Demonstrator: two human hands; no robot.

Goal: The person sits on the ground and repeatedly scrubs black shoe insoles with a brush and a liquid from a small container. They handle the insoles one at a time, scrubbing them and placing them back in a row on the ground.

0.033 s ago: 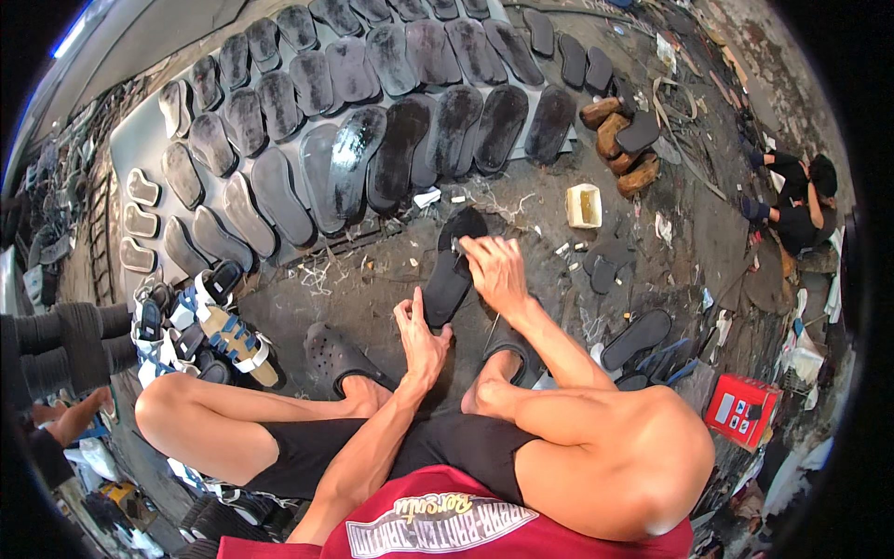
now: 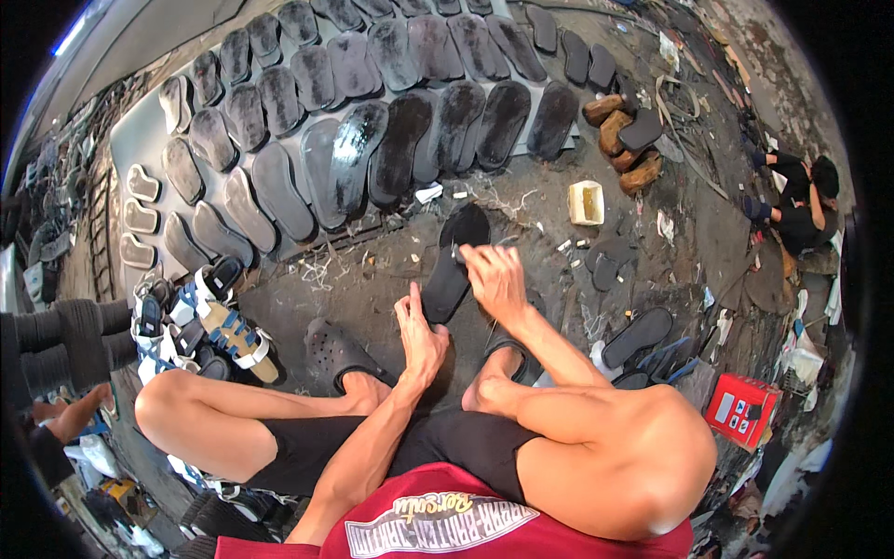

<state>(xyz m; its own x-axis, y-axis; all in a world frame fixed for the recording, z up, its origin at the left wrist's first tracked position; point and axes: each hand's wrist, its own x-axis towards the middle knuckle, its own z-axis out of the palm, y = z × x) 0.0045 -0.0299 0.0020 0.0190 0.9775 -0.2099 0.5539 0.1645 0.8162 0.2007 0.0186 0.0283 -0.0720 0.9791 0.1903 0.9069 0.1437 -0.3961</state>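
A black sandal sole (image 2: 445,284) is held at a slant above the ground between my feet; its far end looks darker and rougher. My left hand (image 2: 421,337) grips its near end, thumb and fingers along the edges. My right hand (image 2: 497,282) is closed in a pinch over the sole's right side near the middle. Something small and pale shows at its fingertips, too small to make out. Past the sole, many dark soles (image 2: 400,154) lie in rows on a grey board (image 2: 140,154).
To the right stand a cream tub (image 2: 586,203), brown foot-shaped blocks (image 2: 615,135) and a red box (image 2: 742,412). Strapped sandals (image 2: 228,331) are heaped at left. Loose black soles (image 2: 638,337) lie by my right knee. Another person (image 2: 803,200) sits at far right.
My right hand has shifted slightly toward me along the sole. My left hand keeps its hold on the near end.
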